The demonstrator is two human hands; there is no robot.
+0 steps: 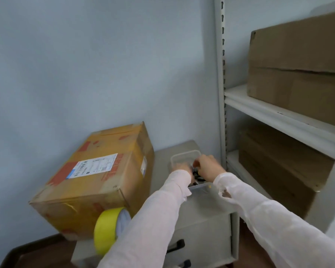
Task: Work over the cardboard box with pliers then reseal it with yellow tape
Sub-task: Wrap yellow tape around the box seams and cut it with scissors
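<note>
Both your hands are in the clear tub (184, 154) at the far right of the surface (205, 209). Your left hand (180, 168) is at its left rim and your right hand (207, 165) is over dark tools (196, 174), but blur hides whether either grasps anything. The cardboard box (97, 171) sits just left, with the yellow tape roll (106, 229) on edge at its near corner. Tug a tangled tool and the light tub may tip. Your left sleeve could knock the roll off the near edge.

Looks like we're in a storeroom: slotted metal shelving (269, 111) holding plain cartons (298, 64), a labelled parcel (97, 167) on a grey drawer cabinet (201, 219), bare wall (104, 64) behind.
</note>
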